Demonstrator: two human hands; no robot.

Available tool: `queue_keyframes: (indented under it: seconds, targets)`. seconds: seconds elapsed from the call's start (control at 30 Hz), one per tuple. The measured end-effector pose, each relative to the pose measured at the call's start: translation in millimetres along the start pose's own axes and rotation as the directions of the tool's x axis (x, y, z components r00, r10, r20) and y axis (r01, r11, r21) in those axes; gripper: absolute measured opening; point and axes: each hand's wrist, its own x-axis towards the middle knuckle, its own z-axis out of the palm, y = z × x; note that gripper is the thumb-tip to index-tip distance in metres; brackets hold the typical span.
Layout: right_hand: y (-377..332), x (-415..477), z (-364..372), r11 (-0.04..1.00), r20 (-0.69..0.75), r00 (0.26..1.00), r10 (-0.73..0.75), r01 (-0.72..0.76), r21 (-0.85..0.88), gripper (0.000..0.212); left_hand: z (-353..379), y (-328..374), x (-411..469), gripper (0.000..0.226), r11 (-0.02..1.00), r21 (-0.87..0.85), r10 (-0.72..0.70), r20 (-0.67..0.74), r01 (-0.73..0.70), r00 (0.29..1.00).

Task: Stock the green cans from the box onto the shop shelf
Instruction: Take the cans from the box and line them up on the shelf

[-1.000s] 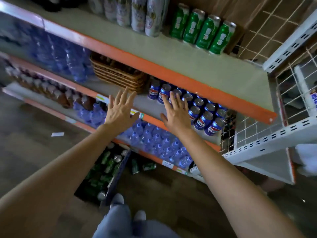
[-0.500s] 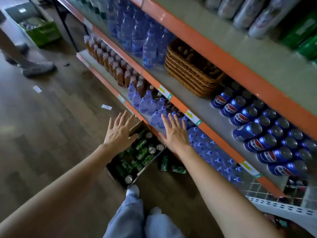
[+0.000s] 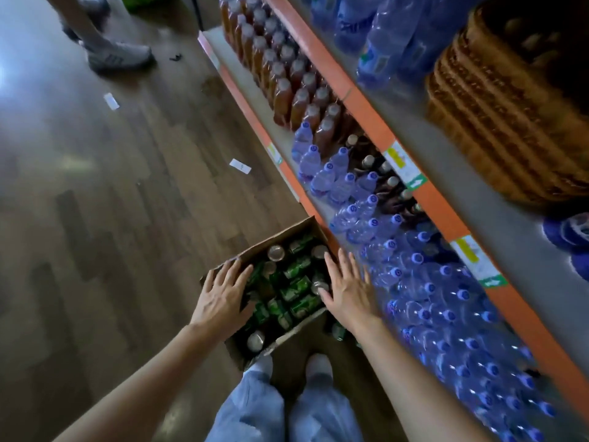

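Box (image 3: 280, 234) is on the floor (image 3: 127, 186) by the bottom shelf (image 3: 255, 122) edge, cans (image 3: 299, 287) jumbled inside, mostly on their sides. Left hand (image 3: 223, 298) is over its left wall and right hand (image 3: 347, 288) over its right wall, both flat and empty. The cans are between them, about equally close.

green cans (image 3: 296, 283), brown box (image 3: 280, 232), orange shelf edge (image 3: 446, 215), blue-capped bottles (image 3: 446, 314)

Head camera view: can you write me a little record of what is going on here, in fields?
Place: shop aisle with a wooden floor
Box: open cardboard box on the floor beside the lowest shelf
Contents: green cans, some upright, some lying
Left hand: fingers spread at the box's left edge, holding nothing
Right hand: fingers spread at the box's right edge, holding nothing
On the lowest shelf: water bottles, brown bottles
Shelf above: wicker basket
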Motion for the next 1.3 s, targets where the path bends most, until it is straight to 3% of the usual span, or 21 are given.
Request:
queue_keyframes:
  seconds: [0.23,0.43,0.63,0.77,1.1,1.3]
  targets:
    - [16,85,131,1.000,0.070,0.997,0.026,-0.026,-0.002,0.088,136,-35,68,0.075,0.998,-0.013,-0.061,0.094,0.062,0.994]
    - [38,149,239,0.993,0.160,0.985,0.071,-0.084,0.076,0.076,235,-58,144,0.079,0.989,-0.096,-0.095,0.137,0.109,0.986]
    - [53,205,302,0.975,0.253,0.959,0.130,-0.171,0.145,0.075,306,-65,207,0.082,0.961,-0.241,-0.125,0.062,0.136,0.990]
    - [51,229,320,0.979,0.250,0.952,0.175,-0.195,0.054,0.078,329,-71,236,0.089,0.907,-0.404,-0.115,0.039,0.121,0.993]
    - [41,250,336,0.952,0.230,0.937,0.262,-0.213,-0.219,0.091,338,-72,267,0.072,0.907,-0.414,-0.092,-0.018,0.077,0.996]
    - [37,253,341,0.947,0.219,0.932,0.288,-0.245,-0.206,0.076,339,-68,264,0.070,0.900,-0.434,-0.034,-0.015,0.024,0.999]
